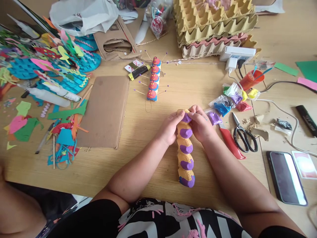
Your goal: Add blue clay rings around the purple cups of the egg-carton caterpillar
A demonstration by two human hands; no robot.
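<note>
Between my hands lies a strip of egg carton [184,141], yellowish, with a purple clay patch on each bump. It runs along the table toward me. My left hand [170,126] grips its far end from the left, thumb pressed by the farthest purple patch. On the other side my right hand [200,122] holds the same end, its fingers pinched at the tip. Beyond my hands stands a finished-looking caterpillar [154,79] with red and blue faces on its bumps and purple-tipped sticks at its sides.
Scissors [241,134], a red-handled knife [230,142], clay packets [224,104] and an orange cup [251,80] are on the right, beside a phone [286,178]. A cardboard sheet [104,110] and paper scraps [65,138] lie left. Egg trays [213,31] are stacked behind. Another person's arm [17,205] shows lower left.
</note>
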